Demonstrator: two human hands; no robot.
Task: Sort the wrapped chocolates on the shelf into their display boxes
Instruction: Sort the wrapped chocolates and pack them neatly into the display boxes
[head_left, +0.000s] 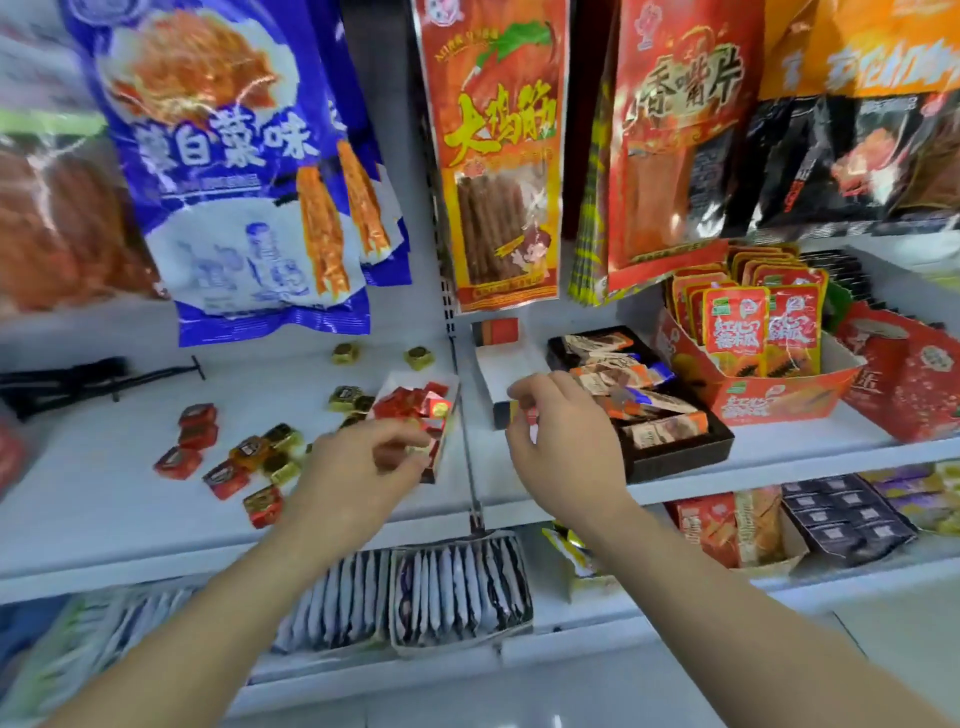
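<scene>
Chocolates (244, 462) — loose, beside left grip (358, 467).

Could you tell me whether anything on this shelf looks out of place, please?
Yes. Red and gold wrapped chocolates lie scattered loose on the shelf, left of the display box of red ones, and two gold ones sit apart near the back.

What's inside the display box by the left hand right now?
The display box holds red-wrapped chocolates piled at its far end. The left hand covers the near end, so what lies there, and under the pile, cannot be seen.
</scene>
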